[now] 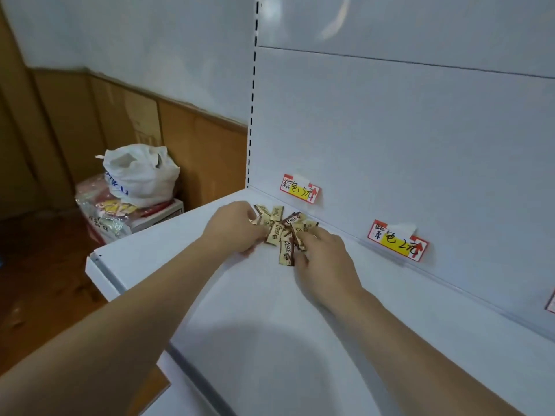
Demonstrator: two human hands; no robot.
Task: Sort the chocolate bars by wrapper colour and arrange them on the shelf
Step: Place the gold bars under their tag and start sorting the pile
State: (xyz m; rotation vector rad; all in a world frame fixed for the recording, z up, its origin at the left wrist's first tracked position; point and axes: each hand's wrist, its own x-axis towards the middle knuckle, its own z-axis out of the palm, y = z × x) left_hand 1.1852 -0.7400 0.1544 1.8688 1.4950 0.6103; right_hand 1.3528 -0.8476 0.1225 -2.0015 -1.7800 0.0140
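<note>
Head view shows a heap of small cream-and-brown wrapped chocolate bars (285, 232) lying on the flat white metal shelf (240, 310), close to its back panel and just below a red-bordered paper price label with a yellow patch (299, 188). The left hand (232, 228) curls its fingers against the heap's left edge, touching the wrappers, while the right hand (322, 253) rests half-closed on the right edge, fingertips on the bars. A second, similar label (398, 240) sits further right, and a white plastic bag (139, 172) stands on boxes beyond the shelf's left end.

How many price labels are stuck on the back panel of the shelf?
3: one price label above the chocolate bars, a second further right, and a third cut off at the right edge.
</note>
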